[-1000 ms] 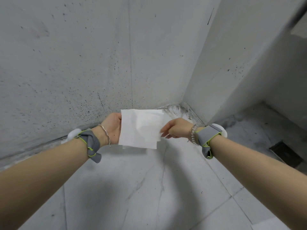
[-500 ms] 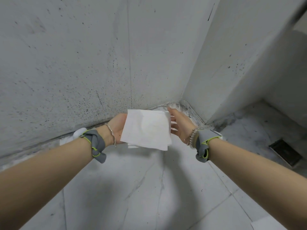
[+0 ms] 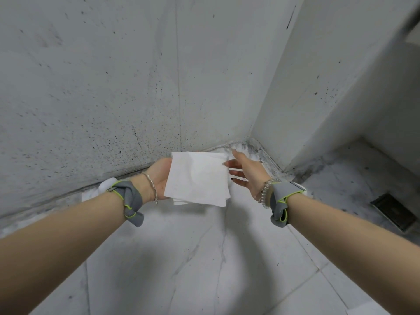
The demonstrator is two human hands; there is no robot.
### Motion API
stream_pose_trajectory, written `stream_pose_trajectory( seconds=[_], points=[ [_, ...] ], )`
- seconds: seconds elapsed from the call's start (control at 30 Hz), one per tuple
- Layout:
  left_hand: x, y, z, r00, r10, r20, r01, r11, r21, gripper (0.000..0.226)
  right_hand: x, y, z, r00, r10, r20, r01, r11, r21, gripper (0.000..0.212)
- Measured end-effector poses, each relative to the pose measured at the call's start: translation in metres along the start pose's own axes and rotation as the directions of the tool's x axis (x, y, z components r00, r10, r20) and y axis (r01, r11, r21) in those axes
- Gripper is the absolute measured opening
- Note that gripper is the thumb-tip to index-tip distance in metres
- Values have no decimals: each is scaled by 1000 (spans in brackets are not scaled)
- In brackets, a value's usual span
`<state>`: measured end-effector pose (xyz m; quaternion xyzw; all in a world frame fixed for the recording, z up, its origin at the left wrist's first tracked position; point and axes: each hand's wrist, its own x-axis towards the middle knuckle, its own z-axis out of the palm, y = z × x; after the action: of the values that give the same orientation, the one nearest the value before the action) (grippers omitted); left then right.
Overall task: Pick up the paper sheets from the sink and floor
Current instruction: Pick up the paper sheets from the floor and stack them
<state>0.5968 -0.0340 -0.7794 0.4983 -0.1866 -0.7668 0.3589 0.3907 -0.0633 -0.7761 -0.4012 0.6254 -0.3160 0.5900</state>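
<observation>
Carries paper sheets (image 3: 197,178) on left hand (image 3: 159,176), fingers hidden under them, so cannot tell its grip. Touches their right edge with right hand (image 3: 247,172), fingers straight.

Straight ahead, a grey wall (image 3: 91,76) peppered with dark specks, thickest down low. One thin vertical seam (image 3: 178,87) up the middle of it. To the right, a paler wall (image 3: 306,76) jutting forward, black grime packed into the corner (image 3: 247,144) at the base. Underfoot, a pale marble-look tiled floor (image 3: 181,258), thin grey veins and grout lines all across. Far right, a dark rectangular floor drain (image 3: 394,211) set in dirtier flooring. Soft, even light, faint shadows on the tiles.
</observation>
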Motion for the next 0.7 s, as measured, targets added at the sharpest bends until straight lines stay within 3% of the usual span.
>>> stream_pose_trajectory(
  seconds=[0.1, 0.33, 0.43, 0.53, 0.7],
  points=[
    [2, 0, -1, 1000, -2, 16, 2, 1000, -18, 53, 2, 2, -1, 1000, 6, -29, -6, 999, -33, 36],
    [1, 0, -2, 1000, 8, -24, -9, 1000, -26, 37, -1, 2, -9, 995, 93, 38, -89, 992, -85, 48],
    [1, 1, -2, 1000, 9, -16, -9, 1000, -21, 40, -1, 1, -10, 996, 87, 33, -84, 992, -91, 51],
    [0, 1, -1, 1000, 8, 18, -7, 1000, -28, 58, -1, 0, -11, 995, 88, 43, -82, 989, -119, 50],
    [-2, 1, 1, 1000, -2, 11, 2, 1000, -6, 51, 2, 6, -8, 991, 101, 86, -89, 987, -137, 41]
  ],
)
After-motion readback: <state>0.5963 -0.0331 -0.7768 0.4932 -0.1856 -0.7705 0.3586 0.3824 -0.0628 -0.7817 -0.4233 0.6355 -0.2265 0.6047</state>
